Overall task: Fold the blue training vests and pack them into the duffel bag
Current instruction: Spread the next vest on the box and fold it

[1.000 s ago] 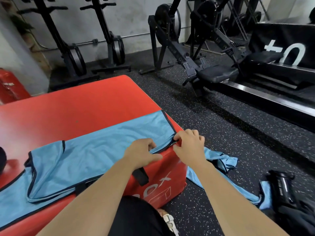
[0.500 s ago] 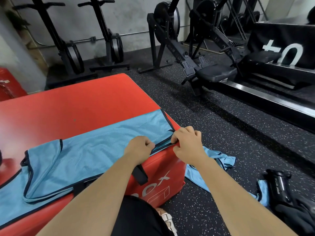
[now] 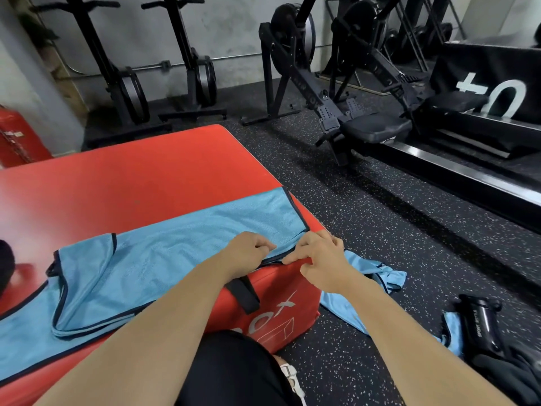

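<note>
A blue training vest with dark trim lies spread flat on the red padded box. Its near right corner sits at the box's front edge. My left hand pinches the vest's dark-trimmed bottom hem with curled fingers. My right hand pinches the same hem a little to the right, at the corner. Another blue vest lies crumpled on the floor to the right of the box. The black duffel bag sits on the floor at the lower right, partly cut off by the frame.
Black rowing machines and upright gym stands line the far side of the speckled rubber floor. A black box with white lettering stands at the right. A dark object shows at the left edge of the red box.
Both hands stayed at the vest's near right hem; the right hand's fingers shifted slightly along the corner edge. The vest has hardly moved.
</note>
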